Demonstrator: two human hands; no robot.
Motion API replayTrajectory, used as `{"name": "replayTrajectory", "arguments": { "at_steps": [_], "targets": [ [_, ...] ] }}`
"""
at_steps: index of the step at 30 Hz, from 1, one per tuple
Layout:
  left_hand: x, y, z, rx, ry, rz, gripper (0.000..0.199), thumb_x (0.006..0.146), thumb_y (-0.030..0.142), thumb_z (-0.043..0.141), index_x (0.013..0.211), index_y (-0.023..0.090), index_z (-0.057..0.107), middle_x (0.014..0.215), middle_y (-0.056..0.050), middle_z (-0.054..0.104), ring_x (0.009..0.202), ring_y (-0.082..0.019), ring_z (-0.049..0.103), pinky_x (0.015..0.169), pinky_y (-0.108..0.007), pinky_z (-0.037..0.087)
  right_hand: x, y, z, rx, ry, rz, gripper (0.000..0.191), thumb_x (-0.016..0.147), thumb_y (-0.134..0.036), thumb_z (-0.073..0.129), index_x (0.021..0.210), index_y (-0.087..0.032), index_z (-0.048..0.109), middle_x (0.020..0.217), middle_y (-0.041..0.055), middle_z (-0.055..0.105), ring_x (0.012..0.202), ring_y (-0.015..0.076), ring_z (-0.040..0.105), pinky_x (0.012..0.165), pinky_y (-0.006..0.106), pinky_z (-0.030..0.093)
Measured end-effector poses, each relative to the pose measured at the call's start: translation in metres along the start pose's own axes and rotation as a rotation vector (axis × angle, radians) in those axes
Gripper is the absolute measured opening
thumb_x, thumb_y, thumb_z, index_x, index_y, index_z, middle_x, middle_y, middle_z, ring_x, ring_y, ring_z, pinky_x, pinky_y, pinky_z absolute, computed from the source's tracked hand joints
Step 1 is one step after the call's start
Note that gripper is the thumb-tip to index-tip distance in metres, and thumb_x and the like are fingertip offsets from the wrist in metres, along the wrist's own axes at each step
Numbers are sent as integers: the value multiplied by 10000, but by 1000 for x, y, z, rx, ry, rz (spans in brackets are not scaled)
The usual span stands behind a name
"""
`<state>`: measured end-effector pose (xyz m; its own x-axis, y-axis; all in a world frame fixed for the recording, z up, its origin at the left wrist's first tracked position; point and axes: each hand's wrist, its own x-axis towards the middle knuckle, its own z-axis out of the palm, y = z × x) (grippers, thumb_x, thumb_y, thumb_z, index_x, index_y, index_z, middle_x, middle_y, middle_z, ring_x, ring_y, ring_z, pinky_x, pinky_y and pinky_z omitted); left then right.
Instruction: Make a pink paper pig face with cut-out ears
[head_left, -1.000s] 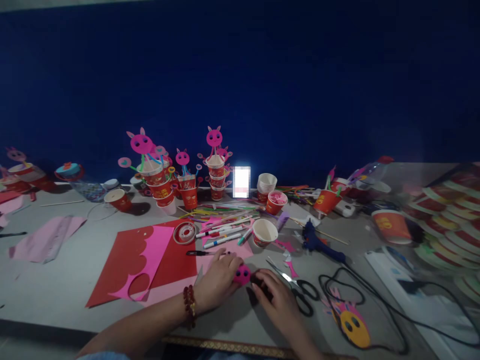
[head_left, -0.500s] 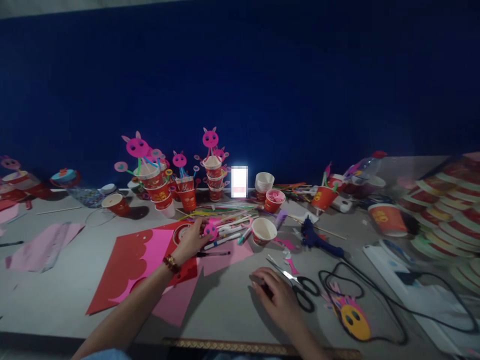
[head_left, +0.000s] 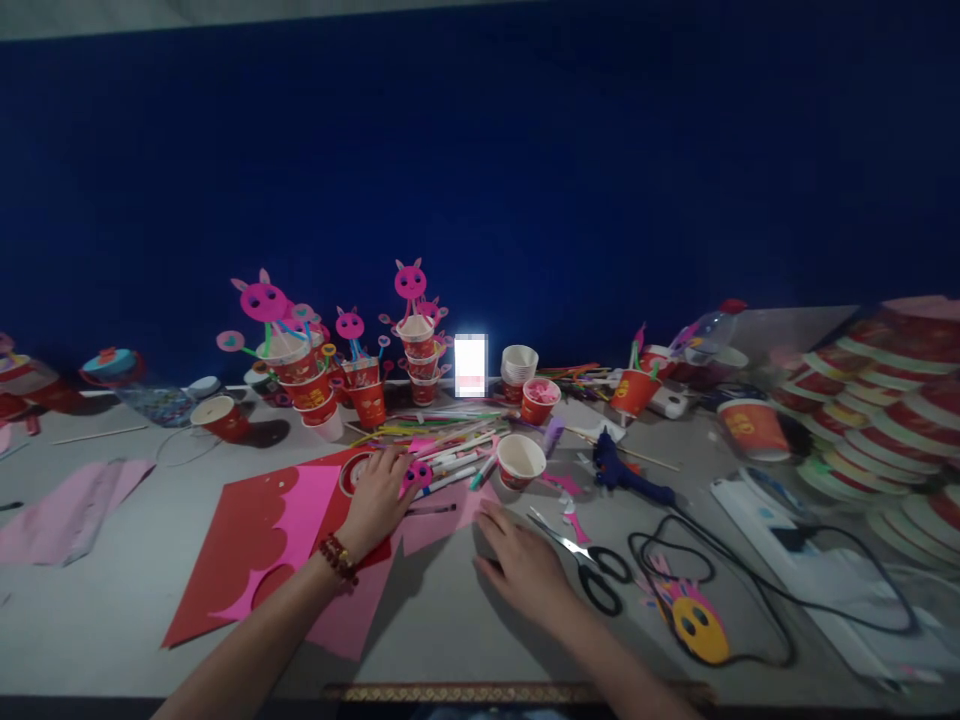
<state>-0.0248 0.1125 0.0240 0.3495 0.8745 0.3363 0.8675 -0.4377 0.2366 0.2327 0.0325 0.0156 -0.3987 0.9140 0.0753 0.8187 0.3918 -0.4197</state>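
Observation:
My left hand (head_left: pixel 379 500), with a beaded bracelet at the wrist, lies over the red paper (head_left: pixel 240 540) beside the markers. Its fingertips are at a small pink face cutout (head_left: pixel 416 477); whether they grip it I cannot make out. Over the grey table, my right hand (head_left: pixel 521 562) has its fingers apart, the fingertips near the edge of the light pink paper (head_left: pixel 427 525). Nothing shows in it. Black-handled scissors (head_left: pixel 589 560) lie to its right. Beyond it stands a white-rimmed paper cup (head_left: pixel 520 465).
Decorated cup figures (head_left: pixel 300 375) stand at the back left. A blue glue gun (head_left: pixel 626 475) with a looped black cord and a yellow face cutout (head_left: pixel 699 630) are on the right. Stacked red cups (head_left: pixel 862 400) rise at the far right. Markers (head_left: pixel 454 460) lie in the middle.
My right hand has moved forward and left toward the light pink paper, with its fingers more stretched out. My left hand has drawn slightly back and flattened near the face cutout. The view has shifted slightly.

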Motion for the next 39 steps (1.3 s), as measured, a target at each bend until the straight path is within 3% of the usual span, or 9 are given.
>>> {"name": "replayTrajectory", "arguments": {
  "at_steps": [4,6,12,19,23,27,30,35,39],
  "targets": [
    [-13,10,-12,23,-133,274,238,935,272,567,1155,290,656,1348,-77,568,1240,-302,479,1072,-535,349,-12,-1,0,-23,-4,-14,443,849,-184,634,1290,-222,610,1394,120,608,1096,295,678,889,395,561],
    [-20,11,-12,46,-169,321,218,946,273,563,1133,303,671,1372,-65,562,1289,-301,443,1123,-568,276,-26,3,1,-4,7,-26,413,868,-199,616,1280,-235,619,1362,103,636,1120,293,668,910,399,556],
    [-27,4,4,70,-137,290,212,952,258,560,1136,257,665,1311,-102,587,1275,-301,454,1126,-563,289,-57,16,3,77,86,-26,307,900,-163,541,1154,-254,688,1188,71,728,1054,253,689,900,388,560],
    [-12,20,7,-28,-107,246,122,951,213,549,972,219,669,1125,-69,649,1133,-259,526,1109,-535,311,-31,18,-6,18,97,100,431,855,-143,596,1283,-194,593,1335,143,618,1143,304,642,942,445,539],
    [-1,32,13,-20,-117,250,107,926,216,572,963,227,672,1124,-72,640,1130,-273,520,1090,-536,327,-25,16,-9,40,32,125,466,823,-114,604,1279,-205,581,1257,131,631,1047,281,665,884,401,539],
    [5,41,21,-12,-112,246,118,912,215,588,1005,225,661,1162,-80,619,1149,-286,504,1085,-533,332,-29,17,-12,108,6,122,332,804,-93,575,1104,-224,633,1054,73,660,951,241,656,824,343,517],
    [4,45,23,-48,-106,256,144,918,223,582,1046,224,648,1208,-87,612,1180,-286,490,1086,-520,330,-31,17,-12,140,57,143,209,788,-91,551,934,-226,617,960,49,656,879,225,641,766,321,501],
    [2,45,11,-193,-223,382,150,904,334,637,1026,247,648,1145,-42,673,1177,-265,525,1130,-529,253,-28,16,-11,204,183,191,162,847,-146,505,972,-207,588,900,57,696,814,236,668,709,335,518],
    [3,40,-17,-213,-244,360,107,953,222,533,927,239,636,953,-15,690,1001,-213,602,1139,-502,254,-27,17,-21,212,345,46,335,935,-193,469,1264,-198,533,1173,121,681,1079,264,649,905,395,523]
  ]
}}
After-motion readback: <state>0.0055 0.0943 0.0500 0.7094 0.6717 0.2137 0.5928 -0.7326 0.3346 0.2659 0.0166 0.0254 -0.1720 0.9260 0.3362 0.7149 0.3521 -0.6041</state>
